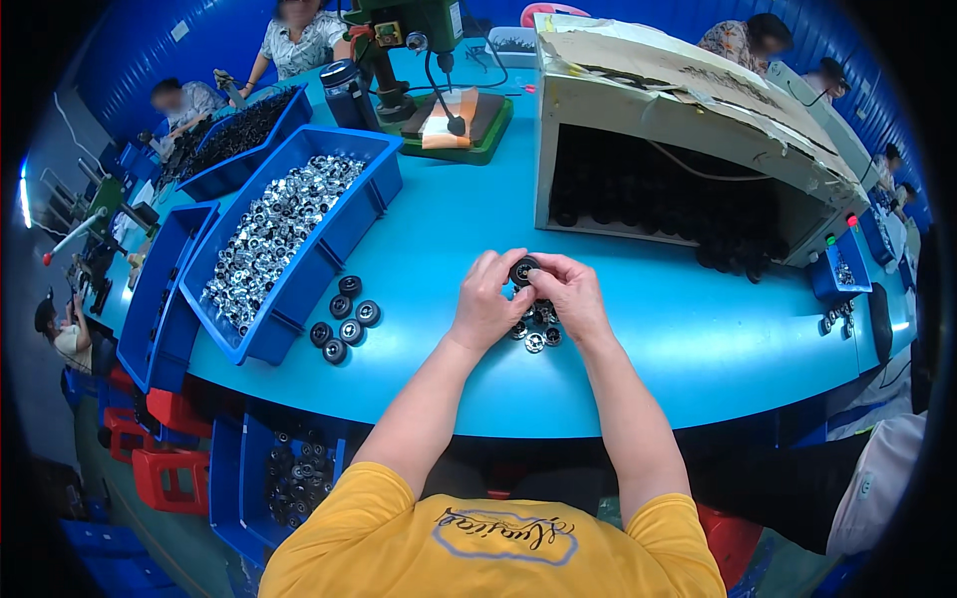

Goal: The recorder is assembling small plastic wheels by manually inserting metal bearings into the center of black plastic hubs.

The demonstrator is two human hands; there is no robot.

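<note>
Over the turquoise table, my left hand (482, 302) and my right hand (572, 296) meet around a small black wheel (523, 270) with a metal centre. Fingers of both hands are closed on its rim, and its round face is turned up. Just beneath the hands lie several small silver metal hubs (535, 342), partly covered by my fingers. To the left, a loose group of black wheels (350, 330) with shiny centres rests on the table.
A blue bin (384, 184) heaped with silver hubs stands left. An opened carton (678, 85) at right holds many black wheels (733, 244). Behind are a green drill press (409, 35) and a dark bottle (349, 97). A small blue box (835, 279) sits far right. Other people work around.
</note>
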